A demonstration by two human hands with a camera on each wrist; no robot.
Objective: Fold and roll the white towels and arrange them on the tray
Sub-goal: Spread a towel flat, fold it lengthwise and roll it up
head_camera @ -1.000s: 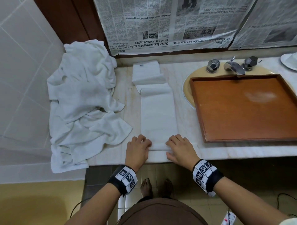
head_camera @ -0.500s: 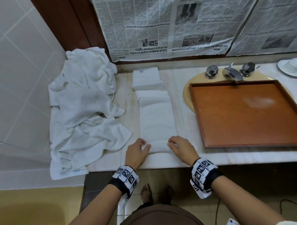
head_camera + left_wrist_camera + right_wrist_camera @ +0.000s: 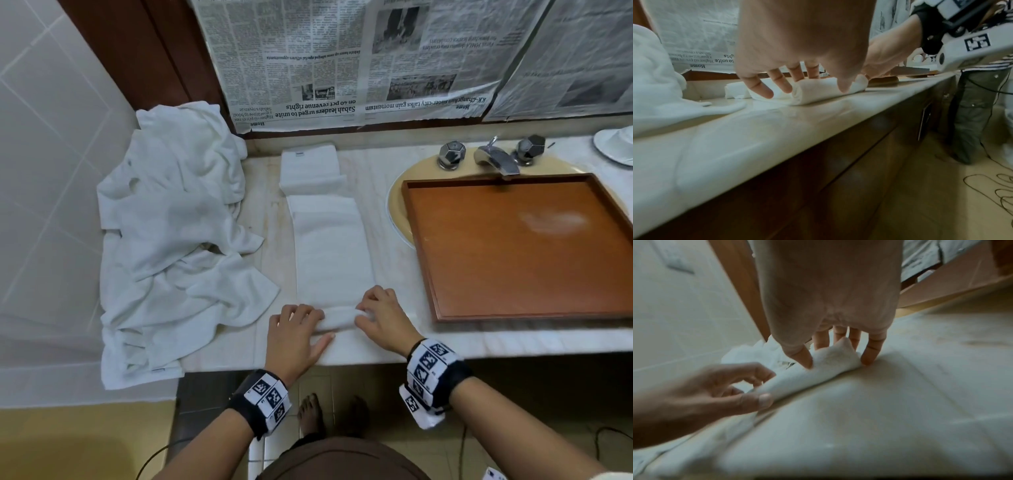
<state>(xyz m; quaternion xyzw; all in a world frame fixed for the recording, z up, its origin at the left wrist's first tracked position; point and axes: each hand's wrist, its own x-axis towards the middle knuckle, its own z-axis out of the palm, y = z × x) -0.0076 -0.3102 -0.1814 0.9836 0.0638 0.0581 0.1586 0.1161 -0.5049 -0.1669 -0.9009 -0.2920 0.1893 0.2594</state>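
Place: a bathroom vanity
Fixtures: oval sink [image 3: 397, 205] with chrome faucet [image 3: 496, 161] set in a marble surface [image 3: 387, 168]
Walls: white tiles [image 3: 51, 171]; newspaper [image 3: 342, 61] covers the panel above
Linen: heaped white towels [image 3: 171, 240]

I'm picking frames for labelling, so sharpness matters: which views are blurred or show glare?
Head view: mostly sharp, with a pale glare patch on the tray. Left wrist view: the left hand is soft, the rolled towel clearer. Right wrist view: blurred throughout, the counter smeared.
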